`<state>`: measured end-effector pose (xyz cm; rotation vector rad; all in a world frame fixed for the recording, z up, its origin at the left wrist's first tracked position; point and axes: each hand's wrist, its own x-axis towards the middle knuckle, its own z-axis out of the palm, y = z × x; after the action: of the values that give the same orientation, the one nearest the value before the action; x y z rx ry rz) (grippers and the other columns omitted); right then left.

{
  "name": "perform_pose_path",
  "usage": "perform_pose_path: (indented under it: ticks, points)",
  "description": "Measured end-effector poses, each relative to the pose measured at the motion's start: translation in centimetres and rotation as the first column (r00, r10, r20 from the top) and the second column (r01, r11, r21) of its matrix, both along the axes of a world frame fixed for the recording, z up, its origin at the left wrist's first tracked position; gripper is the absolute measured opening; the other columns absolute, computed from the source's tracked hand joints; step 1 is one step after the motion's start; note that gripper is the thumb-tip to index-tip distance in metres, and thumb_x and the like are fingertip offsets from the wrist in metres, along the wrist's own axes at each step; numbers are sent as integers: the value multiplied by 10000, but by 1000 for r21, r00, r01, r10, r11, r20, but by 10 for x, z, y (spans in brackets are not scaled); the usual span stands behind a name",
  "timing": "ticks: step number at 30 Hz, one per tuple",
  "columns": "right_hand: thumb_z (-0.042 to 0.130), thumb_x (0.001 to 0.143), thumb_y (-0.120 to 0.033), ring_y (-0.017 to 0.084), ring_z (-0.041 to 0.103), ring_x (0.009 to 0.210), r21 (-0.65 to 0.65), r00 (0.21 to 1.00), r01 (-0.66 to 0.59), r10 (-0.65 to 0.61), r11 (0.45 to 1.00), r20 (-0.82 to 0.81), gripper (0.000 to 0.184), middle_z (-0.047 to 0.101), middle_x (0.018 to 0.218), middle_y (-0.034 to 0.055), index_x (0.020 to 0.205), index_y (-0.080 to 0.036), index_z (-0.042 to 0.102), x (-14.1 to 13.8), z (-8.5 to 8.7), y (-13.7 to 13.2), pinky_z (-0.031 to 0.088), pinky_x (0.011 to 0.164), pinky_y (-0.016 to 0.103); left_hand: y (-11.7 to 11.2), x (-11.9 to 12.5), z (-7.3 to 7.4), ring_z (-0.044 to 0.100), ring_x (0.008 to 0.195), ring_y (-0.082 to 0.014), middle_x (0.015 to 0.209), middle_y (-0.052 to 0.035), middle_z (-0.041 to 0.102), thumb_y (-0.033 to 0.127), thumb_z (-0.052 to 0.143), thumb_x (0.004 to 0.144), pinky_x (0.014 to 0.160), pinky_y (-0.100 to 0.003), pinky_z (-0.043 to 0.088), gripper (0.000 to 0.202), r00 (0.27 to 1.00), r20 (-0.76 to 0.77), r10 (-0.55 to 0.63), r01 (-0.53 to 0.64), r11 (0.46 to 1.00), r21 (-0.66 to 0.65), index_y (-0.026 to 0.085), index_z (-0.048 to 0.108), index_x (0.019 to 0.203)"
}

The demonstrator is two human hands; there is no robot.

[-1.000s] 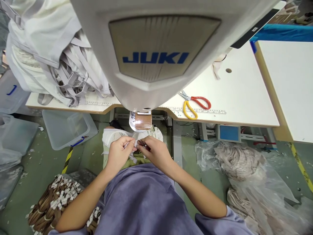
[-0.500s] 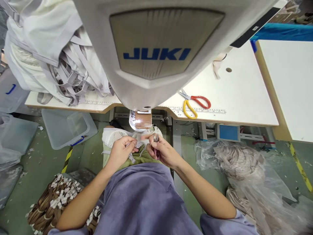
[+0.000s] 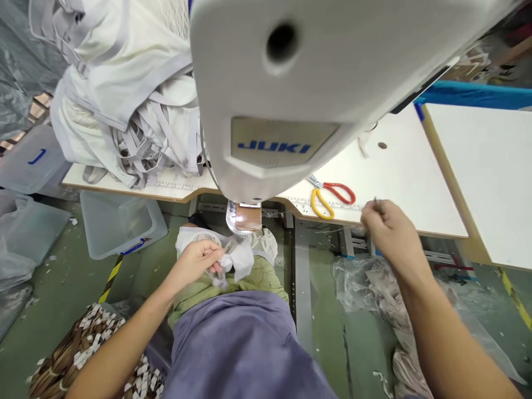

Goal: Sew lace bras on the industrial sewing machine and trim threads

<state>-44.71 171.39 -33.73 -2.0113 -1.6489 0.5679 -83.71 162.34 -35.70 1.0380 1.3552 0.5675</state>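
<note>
Trainee: State the condition of the left hand (image 3: 197, 260).

Technician: The thumb and fingers are pinched together on white fabric (image 3: 243, 259). The fabric hangs from the fingertips over the lap, in front of and below the head of the JUKI sewing machine (image 3: 257, 83). Green cloth (image 3: 266, 277) covers the lap beneath it.

Trainee: And the right hand (image 3: 393, 230)?

Technician: It is raised at the front edge of the tabletop (image 3: 399, 183), well apart from the left. Its fingers are curled around a small dark tool (image 3: 377, 205); only the tip shows, so the type cannot be confirmed. A fine thread (image 3: 320, 229) extends between the machine area and this hand.

Trainee: Identify the items on the tabletop.

Technician: Scissors (image 3: 322, 197) with one red and one yellow handle lie near the front edge, between the machine head and the right hand. A pile of white garments (image 3: 124, 94) with grey straps occupies the left side.

Trainee: And at floor level?

Technician: On the left, a translucent bin (image 3: 93, 233) and, nearer the person, bundled brown straps (image 3: 54, 366) with white ends. On the right, a clear plastic bag (image 3: 353, 285).
</note>
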Motion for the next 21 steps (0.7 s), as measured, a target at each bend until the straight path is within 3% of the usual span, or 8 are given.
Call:
perform_pose_path:
  ticks: [7, 10, 11, 12, 14, 16, 19, 21]
  points:
    - [592, 871, -269, 344, 558, 1077, 103, 957, 43, -71, 994, 280, 265, 608, 1141, 283, 1063, -90, 625, 38, -16, 84, 378, 849, 417, 6, 13, 33, 461, 459, -102, 589, 75, 519, 328, 645, 814, 420, -197, 374, 125, 944, -66, -323, 321, 946, -31, 215, 601, 843]
    - [657, 850, -364, 398, 465, 1255, 242, 981, -43, -4, 969, 193, 420, 556, 1306, 273, 1177, -107, 598, -12, -9, 51, 367, 982, 503, 14, 25, 56, 590, 637, -144, 711, 21, 646, 287, 652, 791, 533, -217, 398, 78, 849, -260, -461, 492, 868, 69, 212, 666, 772]
    - [654, 857, -387, 361, 519, 1195, 241, 985, -167, 154, 956, 71, 403, 603, 1251, 222, 1175, -146, 597, -36, -7, 29, 408, 962, 480, 17, 29, 62, 613, 687, -157, 748, 12, 676, 274, 657, 781, 561, -223, 394, 65, 811, -316, -492, 543, 835, 93, 217, 688, 776]
    - [655, 863, -407, 316, 572, 1114, 200, 935, -324, 345, 925, -83, 400, 623, 1229, 177, 1189, -186, 587, -62, -6, 4, 454, 921, 437, 20, 34, 68, 624, 716, -167, 770, 8, 694, 262, 662, 770, 578, -229, 389, 60, 775, -358, -520, 587, 803, 104, 220, 704, 781]
    - [741, 798, -411, 254, 618, 996, 67, 650, -700, 673, 711, -352, 479, 654, 1163, 108, 1204, -220, 572, -109, -6, -46, 498, 832, 349, 24, 41, 77, 622, 700, -172, 771, 5, 704, 258, 662, 759, 571, -240, 373, 71, 708, -406, -579, 661, 745, 91, 225, 718, 786]
    - [714, 827, -343, 186, 612, 811, 11, 521, -790, 682, 613, -513, 364, 673, 960, 32, 1133, -212, 565, -144, -10, -80, 463, 687, 262, 30, 43, 82, 625, 691, -180, 795, -4, 716, 282, 668, 759, 560, -245, 367, 92, 647, -425, -633, 721, 689, 71, 225, 723, 805]
    - [606, 888, -214, 124, 499, 638, -65, 575, -757, 616, 650, -538, 39, 586, 725, -35, 910, -193, 583, -162, -17, -95, 326, 568, 215, 44, 27, 85, 653, 761, -207, 894, -19, 737, 346, 723, 737, 579, -243, 388, 198, 585, -460, -667, 773, 630, 70, 236, 730, 900]
    - [612, 876, -177, 109, 445, 612, -121, 600, -750, 591, 651, -539, 54, 534, 667, -47, 823, -184, 602, -154, -21, -92, 277, 551, 213, 55, 7, 82, 659, 798, -216, 912, -11, 735, 321, 767, 694, 617, -243, 416, 261, 564, -528, -635, 782, 617, 93, 250, 729, 943]
